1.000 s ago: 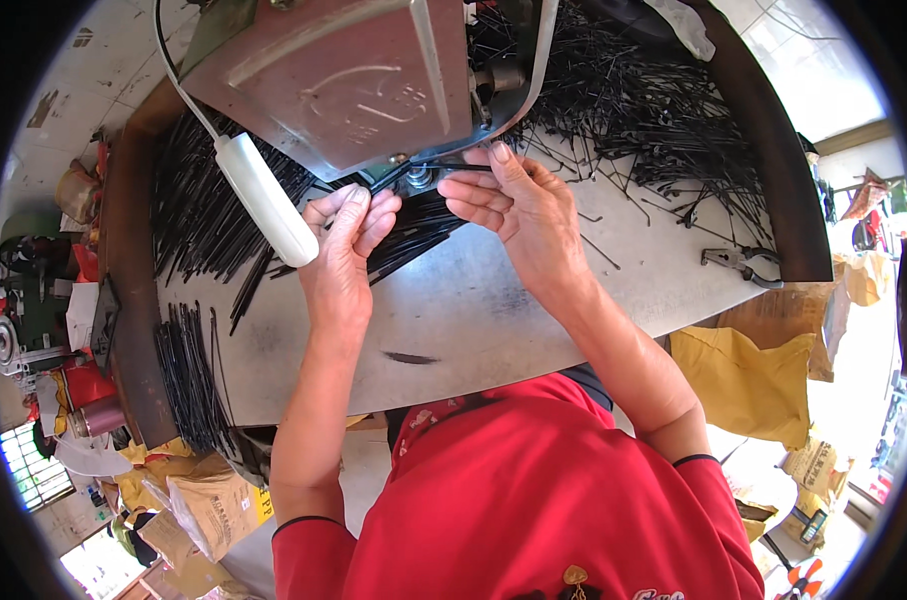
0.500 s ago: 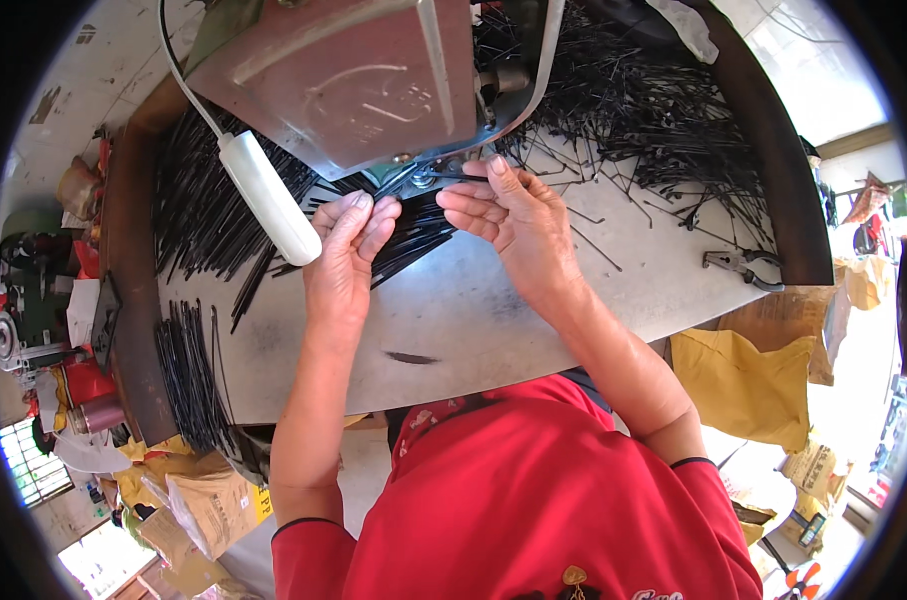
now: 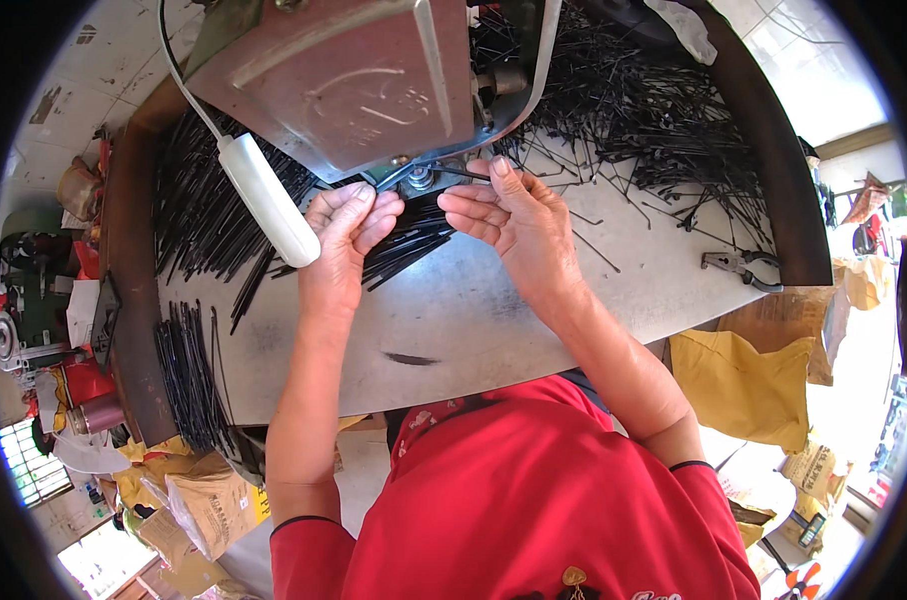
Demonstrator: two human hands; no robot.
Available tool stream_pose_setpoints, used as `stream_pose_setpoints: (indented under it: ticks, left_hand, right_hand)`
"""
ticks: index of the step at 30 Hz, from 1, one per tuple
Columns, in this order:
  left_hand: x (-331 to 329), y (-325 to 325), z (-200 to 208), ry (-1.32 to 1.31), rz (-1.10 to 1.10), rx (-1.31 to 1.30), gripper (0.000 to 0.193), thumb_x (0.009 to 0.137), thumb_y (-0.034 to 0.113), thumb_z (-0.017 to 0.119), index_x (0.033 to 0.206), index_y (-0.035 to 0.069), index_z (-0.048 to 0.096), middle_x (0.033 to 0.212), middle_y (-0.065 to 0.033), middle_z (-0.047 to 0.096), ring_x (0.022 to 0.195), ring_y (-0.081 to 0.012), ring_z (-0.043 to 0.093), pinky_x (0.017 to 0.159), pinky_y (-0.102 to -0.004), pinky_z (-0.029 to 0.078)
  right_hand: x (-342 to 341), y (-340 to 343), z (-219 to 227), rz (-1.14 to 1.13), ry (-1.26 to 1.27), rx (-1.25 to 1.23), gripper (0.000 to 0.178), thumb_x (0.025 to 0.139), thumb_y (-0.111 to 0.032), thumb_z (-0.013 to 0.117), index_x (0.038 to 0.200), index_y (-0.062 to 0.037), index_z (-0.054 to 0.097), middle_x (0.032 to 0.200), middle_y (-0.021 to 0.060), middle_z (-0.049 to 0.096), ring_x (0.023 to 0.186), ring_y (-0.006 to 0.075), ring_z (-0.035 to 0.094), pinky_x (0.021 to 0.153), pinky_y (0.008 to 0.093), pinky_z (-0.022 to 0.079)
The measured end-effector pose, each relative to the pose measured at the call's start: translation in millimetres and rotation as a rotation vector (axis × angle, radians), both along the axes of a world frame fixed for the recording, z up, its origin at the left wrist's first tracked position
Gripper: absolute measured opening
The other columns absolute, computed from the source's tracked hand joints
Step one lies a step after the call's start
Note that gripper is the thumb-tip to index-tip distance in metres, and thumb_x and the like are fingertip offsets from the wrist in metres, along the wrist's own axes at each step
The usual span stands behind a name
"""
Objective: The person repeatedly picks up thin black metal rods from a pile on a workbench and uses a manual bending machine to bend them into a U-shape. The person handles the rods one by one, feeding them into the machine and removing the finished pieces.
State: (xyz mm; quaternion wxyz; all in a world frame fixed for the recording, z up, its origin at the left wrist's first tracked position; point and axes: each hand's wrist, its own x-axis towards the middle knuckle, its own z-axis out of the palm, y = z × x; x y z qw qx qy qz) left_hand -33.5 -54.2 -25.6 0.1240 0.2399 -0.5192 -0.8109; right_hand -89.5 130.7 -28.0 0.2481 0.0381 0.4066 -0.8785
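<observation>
head view — both hands, left (image 3: 346, 232) and right (image 3: 514, 222), pinch thin black rods (image 3: 409, 238) — straight, bundled.

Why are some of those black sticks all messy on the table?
The thin black rods at the far right of the grey table lie criss-crossed in a tangled heap, with a few strays apart, while the rods on the left lie in tidy parallel bundles. One short dark piece sits alone near the front edge.

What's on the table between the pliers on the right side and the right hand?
In the head view, a few loose black rods lie scattered on the grey table between the pliers and the right hand; otherwise that stretch is bare.
</observation>
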Motion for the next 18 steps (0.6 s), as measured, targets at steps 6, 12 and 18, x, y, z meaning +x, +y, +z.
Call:
stream_pose_setpoints:
  ticks: [6,12,18]
  left_hand:
    - [-5.3,-11.2,12.1,-0.055,-0.071,-0.135,0.014,0.089,0.005,0.059,0.099,-0.004,0.055,0.091,-0.0204,0.067,0.080,-0.0239,0.070,0.067,-0.0248,0.059]
    - [-0.5,0.6,-6.1,0.007,0.020,0.051,0.009,0.088,0.002,0.060,0.096,-0.001,0.058,0.091,-0.0198,0.067,0.082,-0.0237,0.069,0.068,-0.0249,0.060]
    - [-9.5,-17.2,12.1,-0.061,-0.105,-0.081,0.014,0.087,0.003,0.061,0.097,-0.005,0.054,0.091,-0.0217,0.066,0.080,-0.0255,0.069,0.069,-0.0271,0.060]
  right_hand:
    - [-32.9,10.0,8.7,0.159,0.054,0.084,0.044,0.097,-0.035,0.051,0.109,0.0070,0.052,0.095,0.0226,0.063,0.087,0.0277,0.068,0.076,0.0332,0.058]
    - [-22.3,0.8,15.5,0.063,0.100,0.147,0.039,0.097,-0.029,0.051,0.109,0.0083,0.052,0.090,0.0239,0.063,0.079,0.0280,0.069,0.069,0.0320,0.059]
    - [-24.7,2.3,21.9,0.132,0.131,0.169,0.040,0.097,-0.030,0.052,0.111,0.0071,0.046,0.091,0.0232,0.063,0.079,0.0283,0.069,0.068,0.0329,0.059]
